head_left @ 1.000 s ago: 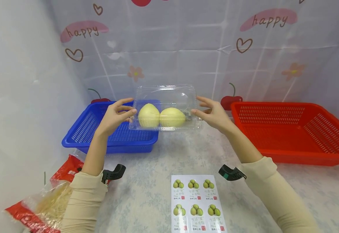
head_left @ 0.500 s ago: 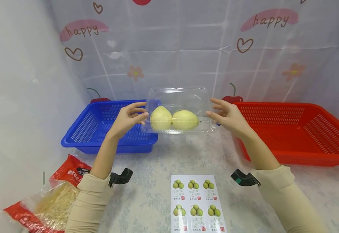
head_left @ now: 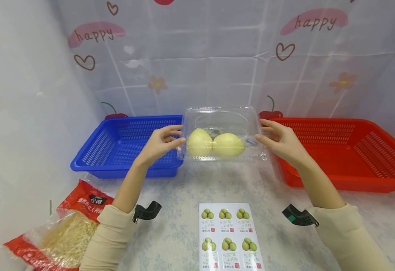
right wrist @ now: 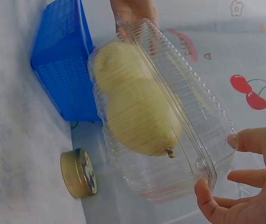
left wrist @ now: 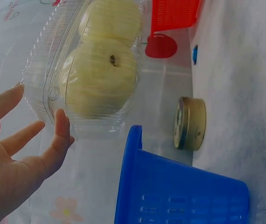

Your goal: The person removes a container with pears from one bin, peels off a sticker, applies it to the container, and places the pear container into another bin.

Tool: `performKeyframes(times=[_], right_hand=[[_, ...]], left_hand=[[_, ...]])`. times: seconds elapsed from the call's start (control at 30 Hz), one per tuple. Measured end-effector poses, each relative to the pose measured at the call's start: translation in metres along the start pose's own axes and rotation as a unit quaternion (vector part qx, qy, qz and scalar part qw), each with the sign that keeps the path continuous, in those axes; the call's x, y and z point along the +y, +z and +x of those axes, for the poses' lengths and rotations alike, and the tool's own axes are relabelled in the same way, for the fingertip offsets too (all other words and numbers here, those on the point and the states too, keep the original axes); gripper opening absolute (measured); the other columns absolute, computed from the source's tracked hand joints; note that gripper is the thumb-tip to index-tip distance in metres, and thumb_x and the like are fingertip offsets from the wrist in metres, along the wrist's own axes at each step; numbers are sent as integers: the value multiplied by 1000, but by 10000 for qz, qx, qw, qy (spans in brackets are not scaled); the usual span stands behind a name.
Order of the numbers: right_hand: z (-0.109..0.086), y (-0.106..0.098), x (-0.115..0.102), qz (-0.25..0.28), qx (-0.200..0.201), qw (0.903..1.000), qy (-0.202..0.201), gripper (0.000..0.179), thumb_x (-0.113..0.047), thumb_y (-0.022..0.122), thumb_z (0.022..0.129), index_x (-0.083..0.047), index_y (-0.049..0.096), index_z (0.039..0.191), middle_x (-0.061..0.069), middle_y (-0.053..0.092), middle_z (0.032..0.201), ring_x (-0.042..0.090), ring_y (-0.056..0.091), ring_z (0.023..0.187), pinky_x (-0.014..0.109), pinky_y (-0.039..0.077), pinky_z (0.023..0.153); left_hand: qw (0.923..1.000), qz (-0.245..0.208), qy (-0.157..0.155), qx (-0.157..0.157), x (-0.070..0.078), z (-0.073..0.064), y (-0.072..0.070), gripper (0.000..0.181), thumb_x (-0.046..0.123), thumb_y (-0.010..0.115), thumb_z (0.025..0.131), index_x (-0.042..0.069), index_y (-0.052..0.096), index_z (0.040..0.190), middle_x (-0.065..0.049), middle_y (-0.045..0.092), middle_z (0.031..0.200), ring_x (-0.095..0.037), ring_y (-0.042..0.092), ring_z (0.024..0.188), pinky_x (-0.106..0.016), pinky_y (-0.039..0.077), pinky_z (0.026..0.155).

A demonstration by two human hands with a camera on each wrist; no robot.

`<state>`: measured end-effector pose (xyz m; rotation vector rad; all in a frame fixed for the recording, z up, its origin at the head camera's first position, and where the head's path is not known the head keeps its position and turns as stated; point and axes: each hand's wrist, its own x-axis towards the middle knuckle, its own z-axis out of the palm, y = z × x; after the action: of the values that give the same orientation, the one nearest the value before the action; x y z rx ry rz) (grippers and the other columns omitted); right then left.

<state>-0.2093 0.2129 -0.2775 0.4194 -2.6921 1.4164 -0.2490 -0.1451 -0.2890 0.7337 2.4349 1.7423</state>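
A clear plastic clamshell box [head_left: 222, 116] with its lid down is held up over the table between both hands. Inside, side by side, lie two pale yellow pears, the left pear [head_left: 200, 143] and the right pear [head_left: 229, 145]. My left hand [head_left: 160, 146] grips the box's left end, thumb in front and fingers spread along the edge. Its opposite end is gripped by my right hand [head_left: 284, 143] the same way. The right wrist view shows a stem on the near pear [right wrist: 144, 119]; fingertips [right wrist: 203, 189] meet the box's rim there.
A blue basket [head_left: 126, 165] stands at left, a red basket [head_left: 346, 180] at right. A sheet of pear stickers [head_left: 231, 235] lies at the front middle. A red-and-clear packet [head_left: 70, 233] is at lower left. Both wrist views show a round gold tin [left wrist: 197, 123].
Both hands have carried the box with the pears to the right and slightly lower, from in front of the blue basket to between the two baskets. The baskets and sticker sheet stayed put.
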Motion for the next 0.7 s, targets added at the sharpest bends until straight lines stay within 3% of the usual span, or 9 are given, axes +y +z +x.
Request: performKeyframes(times=[0.13, 0.3, 0.37, 0.43, 0.6, 0.7], right_hand=[[-7, -2, 5, -73, 46, 10000, 22, 62, -28, 56, 94, -12, 30, 148, 22, 40, 142, 41, 51, 117, 30, 50, 87], [-15, -2, 10, -91, 76, 9999, 14, 62, -28, 55, 95, -11, 30, 148, 24, 39, 142, 43, 50, 116, 54, 46, 91], [-18, -2, 11, -114, 81, 9999, 30, 62, -29, 55, 95, -11, 30, 148, 25, 39, 142, 43, 50, 115, 57, 45, 90], [-20, -2, 13, -167, 86, 9998, 58, 62, -29, 55, 95, -11, 30, 148, 25, 40, 141, 42, 51, 113, 54, 47, 88], [-25, 1, 20, -293, 109, 9995, 82, 61, -25, 56, 95, -9, 30, 148, 27, 42, 139, 40, 55, 108, 32, 54, 78], [-27, 3, 24, -398, 147, 9991, 66, 60, -23, 56, 94, -7, 31, 147, 28, 43, 137, 41, 56, 105, 31, 55, 75]], left_hand=[[9999, 22, -79, -139, -1, -3, 6, 55, 13, 65, 89, 4, 45, 139, -22, 49, 133, -34, 63, 98, -46, 45, 93], [9995, 43, -246, -217, -2, -7, 13, 58, 15, 67, 87, 7, 45, 140, -19, 49, 133, -28, 63, 100, -46, 47, 92], [9993, 46, -292, -241, -3, -8, 16, 59, 15, 68, 86, 8, 45, 140, -18, 49, 134, -27, 62, 101, -44, 48, 90], [9991, 48, -314, -274, -4, -10, 19, 60, 15, 68, 86, 8, 44, 140, -18, 47, 135, -27, 61, 103, -42, 49, 89], [9991, 236, -220, -287, -6, -14, 30, 62, 13, 67, 87, 2, 40, 142, -23, 43, 139, -30, 61, 105, -40, 51, 86], [9985, 484, -61, -243, -8, -17, 40, 61, 12, 65, 88, -4, 38, 140, -26, 42, 139, -31, 61, 101, -35, 53, 83]])
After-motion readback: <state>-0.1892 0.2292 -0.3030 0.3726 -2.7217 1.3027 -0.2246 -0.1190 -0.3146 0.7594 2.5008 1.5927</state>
